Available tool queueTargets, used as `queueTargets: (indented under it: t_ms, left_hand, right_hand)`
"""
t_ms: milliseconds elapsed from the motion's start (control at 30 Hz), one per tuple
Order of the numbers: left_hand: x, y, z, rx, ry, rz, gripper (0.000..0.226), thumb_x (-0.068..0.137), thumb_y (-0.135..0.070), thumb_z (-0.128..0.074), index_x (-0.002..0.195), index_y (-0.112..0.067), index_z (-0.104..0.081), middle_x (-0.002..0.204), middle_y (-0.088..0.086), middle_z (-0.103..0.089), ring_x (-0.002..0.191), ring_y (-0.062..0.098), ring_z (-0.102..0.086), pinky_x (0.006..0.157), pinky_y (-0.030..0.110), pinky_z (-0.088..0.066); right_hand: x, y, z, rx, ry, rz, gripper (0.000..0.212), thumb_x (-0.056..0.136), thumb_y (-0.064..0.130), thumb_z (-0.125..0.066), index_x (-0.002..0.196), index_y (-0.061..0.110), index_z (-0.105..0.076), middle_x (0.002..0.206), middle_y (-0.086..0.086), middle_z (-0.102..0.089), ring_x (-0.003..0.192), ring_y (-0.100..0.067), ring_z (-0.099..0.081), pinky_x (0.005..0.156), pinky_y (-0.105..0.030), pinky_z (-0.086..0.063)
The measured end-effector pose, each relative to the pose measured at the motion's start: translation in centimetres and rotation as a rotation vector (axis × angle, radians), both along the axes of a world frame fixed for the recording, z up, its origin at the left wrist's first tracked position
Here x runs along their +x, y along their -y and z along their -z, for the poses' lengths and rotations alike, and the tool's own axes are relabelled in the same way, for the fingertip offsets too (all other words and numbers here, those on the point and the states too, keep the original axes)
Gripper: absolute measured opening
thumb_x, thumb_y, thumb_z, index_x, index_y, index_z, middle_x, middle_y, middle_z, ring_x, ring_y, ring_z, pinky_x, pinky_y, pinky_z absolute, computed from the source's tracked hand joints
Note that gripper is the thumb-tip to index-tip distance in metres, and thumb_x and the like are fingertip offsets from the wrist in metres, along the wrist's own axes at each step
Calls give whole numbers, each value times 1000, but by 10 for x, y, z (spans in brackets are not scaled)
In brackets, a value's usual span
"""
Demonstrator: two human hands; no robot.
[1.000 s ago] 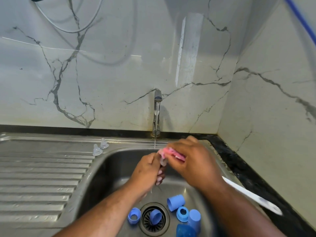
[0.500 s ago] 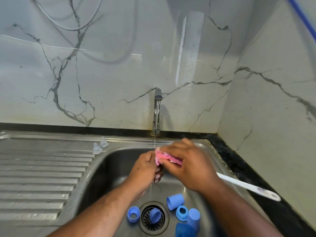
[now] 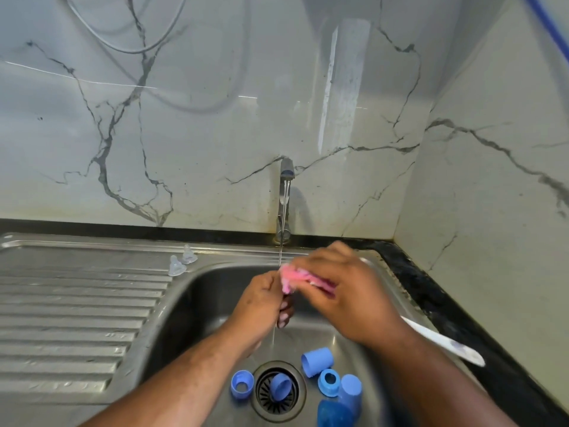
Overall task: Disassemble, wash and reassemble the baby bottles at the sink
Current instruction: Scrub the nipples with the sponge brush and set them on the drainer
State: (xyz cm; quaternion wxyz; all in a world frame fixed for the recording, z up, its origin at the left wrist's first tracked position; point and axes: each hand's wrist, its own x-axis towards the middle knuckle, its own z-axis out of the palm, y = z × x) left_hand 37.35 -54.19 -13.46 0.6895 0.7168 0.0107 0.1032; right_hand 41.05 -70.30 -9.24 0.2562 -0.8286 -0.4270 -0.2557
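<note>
Marble-walled sink [image 3: 197, 291]: left hand [image 3: 261, 306] pinched a small hidden part under the tap [image 3: 286, 195]; right hand [image 3: 345, 297], clamped on a pink brush [image 3: 295, 277], met it from the right, handle trailing right.

We see a pink brush head [image 3: 295, 277] on a white handle [image 3: 443, 340]. The caps [image 3: 317, 362] and rings [image 3: 242, 384] in the grey steel sink [image 3: 197, 303] are light blue; a deeper blue bottle [image 3: 334, 414] lies at the bottom edge. Two clear teats [image 3: 181, 261] sit on the ribbed steel drainer [image 3: 77, 309]. The wall [image 3: 215, 118] is white marble with dark grey veins, the worktop [image 3: 431, 288] speckled black, the tap [image 3: 285, 198] silver.
</note>
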Motion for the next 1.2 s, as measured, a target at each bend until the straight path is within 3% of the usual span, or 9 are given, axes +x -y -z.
queueTargets:
  t_ms: [133,200,300,433,600,733,867,1033,1200]
  left_hand:
    - [0,3,-1,-10,-21,-1,35,111,-25,-36,84,-13,-55,55,-4,-39,48,11,-38,49,27,-35]
    - [0,3,-3,-21,-17,-3,36,111,-26,-36,82,-14,-55,56,-3,-38,48,11,-38,50,28,-35]
    - [-1,5,-2,-49,-3,14,38,109,-9,-34,76,-13,-52,56,0,-35,47,12,-36,48,27,-32]
    - [-1,5,-3,-27,-23,5,35,111,-23,-34,84,-12,-53,54,-3,-37,47,11,-38,48,26,-35]
    - [0,1,-1,-71,-4,6,32,107,-4,-35,81,-8,-53,55,0,-35,45,11,-36,46,25,-33]
    - [3,-2,0,-47,-36,-20,35,111,-28,-36,90,-10,-57,55,-3,-38,47,11,-38,48,26,-35]
    - [1,-3,0,-35,-4,-22,35,107,-7,-36,79,-10,-57,57,1,-37,47,12,-36,49,28,-32]
    - [5,-1,2,-26,-36,-20,38,110,-31,-38,82,-16,-58,54,-5,-40,48,11,-39,50,27,-36]
    - [7,-6,5,-22,-11,-17,38,110,-15,-36,78,-12,-57,55,-1,-40,49,13,-38,50,28,-35]
  right_hand:
    - [11,4,0,-49,80,290,19,95,33,-63,112,36,-71,102,14,-66,98,-9,-49,67,-30,-45]
    - [14,10,0,60,62,207,21,92,27,-69,112,32,-73,101,12,-68,98,-14,-53,70,-36,-52]
    - [4,-1,6,4,23,-45,28,91,23,-68,117,32,-73,107,18,-65,99,-5,-49,72,-24,-45]
    - [14,5,2,30,144,195,34,86,12,-69,115,29,-74,106,13,-64,99,-11,-52,62,-30,-47]
    - [1,-6,9,-6,92,-95,35,87,7,-72,114,30,-75,120,13,-57,105,-9,-53,72,-27,-49]
    - [20,6,6,-19,115,235,31,85,13,-72,107,34,-75,108,17,-59,100,-9,-52,64,-27,-45]
    - [2,-5,7,-16,130,-54,33,86,11,-71,114,29,-75,113,14,-61,102,-11,-52,69,-26,-47]
    - [16,2,6,-25,133,236,31,82,11,-72,107,30,-75,107,13,-60,99,-13,-54,61,-26,-42]
    - [7,-9,10,-40,26,34,29,90,16,-67,113,34,-74,112,19,-58,100,-5,-46,71,-23,-45]
